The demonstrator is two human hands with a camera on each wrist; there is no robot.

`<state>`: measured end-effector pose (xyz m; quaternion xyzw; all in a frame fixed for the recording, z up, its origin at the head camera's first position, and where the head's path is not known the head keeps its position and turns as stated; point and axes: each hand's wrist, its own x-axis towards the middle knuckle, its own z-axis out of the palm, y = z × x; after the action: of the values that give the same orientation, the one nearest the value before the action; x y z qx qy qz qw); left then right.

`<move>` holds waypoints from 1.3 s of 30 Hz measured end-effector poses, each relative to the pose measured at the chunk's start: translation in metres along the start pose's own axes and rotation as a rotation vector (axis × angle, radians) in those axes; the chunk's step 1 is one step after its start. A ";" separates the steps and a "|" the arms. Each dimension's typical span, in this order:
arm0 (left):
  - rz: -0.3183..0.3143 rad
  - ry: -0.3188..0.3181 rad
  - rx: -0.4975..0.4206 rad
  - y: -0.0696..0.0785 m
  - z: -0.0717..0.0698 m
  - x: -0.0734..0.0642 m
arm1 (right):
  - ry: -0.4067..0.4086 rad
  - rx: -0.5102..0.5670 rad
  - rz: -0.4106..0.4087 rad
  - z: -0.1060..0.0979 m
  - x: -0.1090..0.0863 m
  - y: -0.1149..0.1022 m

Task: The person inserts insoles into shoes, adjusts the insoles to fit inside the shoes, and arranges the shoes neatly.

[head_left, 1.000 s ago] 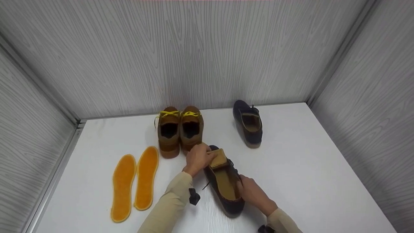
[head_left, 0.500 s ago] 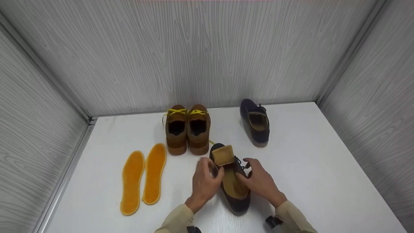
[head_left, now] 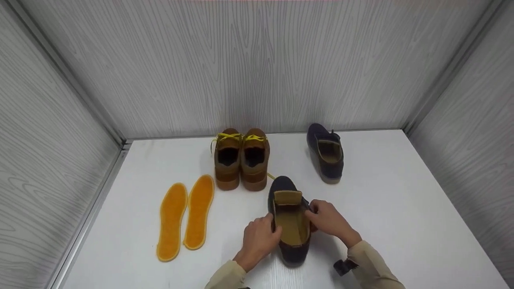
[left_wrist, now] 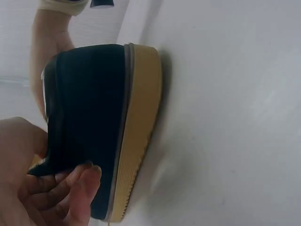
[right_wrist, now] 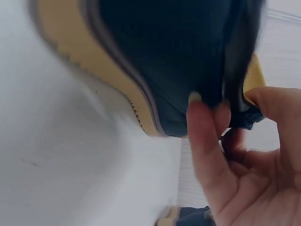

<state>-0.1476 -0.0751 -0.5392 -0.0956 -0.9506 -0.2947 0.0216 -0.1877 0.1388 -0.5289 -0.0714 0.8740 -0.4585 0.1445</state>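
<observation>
A dark navy shoe (head_left: 295, 255) with a tan lining and a ribbed tan sole points away from me at the front of the table. Its tan tongue (head_left: 288, 197) stands up, tipped toward the toe. My left hand (head_left: 259, 237) pinches the left side of the collar, thumb inside; in the left wrist view its fingers (left_wrist: 82, 188) lie against the navy outer side. On the opposite side my right hand (head_left: 329, 218) pinches the collar near the lacing, with its fingers (right_wrist: 203, 136) on the outside in the right wrist view.
Two brown shoes (head_left: 254, 180) with yellow laces stand side by side at the back wall. The other navy shoe (head_left: 331, 172) is at the back right. Two orange insoles (head_left: 172, 220) lie to the left. Grey wood-grain walls enclose the white table (head_left: 393, 216).
My left hand has let go of the tongue and moved back to the left collar. My right hand has shifted forward along the right side. The tongue stands more upright and the shoe points straighter.
</observation>
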 end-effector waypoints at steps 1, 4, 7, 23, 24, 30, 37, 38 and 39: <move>0.026 0.029 0.005 -0.003 -0.001 0.001 | -0.014 0.038 -0.012 0.003 -0.001 -0.001; 0.102 0.084 0.024 -0.014 -0.009 0.005 | -0.025 0.139 -0.042 0.014 -0.006 -0.006; 0.141 0.054 0.071 -0.025 -0.021 0.011 | -0.013 0.237 -0.051 0.029 -0.015 -0.013; 0.328 -0.271 0.173 -0.076 -0.069 0.043 | 0.121 0.469 0.002 0.109 -0.033 -0.034; 0.316 -0.283 0.161 -0.077 -0.068 0.043 | 0.120 0.487 0.009 0.110 -0.033 -0.035; 0.177 -0.257 0.023 -0.078 -0.067 0.040 | 0.105 0.557 0.023 0.100 -0.039 -0.052; -0.080 -0.020 -0.159 -0.086 -0.070 0.030 | 0.143 0.467 0.022 0.090 -0.043 -0.060; -0.113 0.017 -0.150 -0.089 -0.072 0.028 | 0.146 0.461 0.025 0.089 -0.043 -0.059; -0.152 0.045 -0.133 -0.093 -0.074 0.027 | 0.148 0.461 0.029 0.089 -0.043 -0.058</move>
<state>-0.1934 -0.1873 -0.5274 -0.0176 -0.9327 -0.3599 0.0141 -0.1194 0.0473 -0.5205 0.0096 0.7555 -0.6475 0.0992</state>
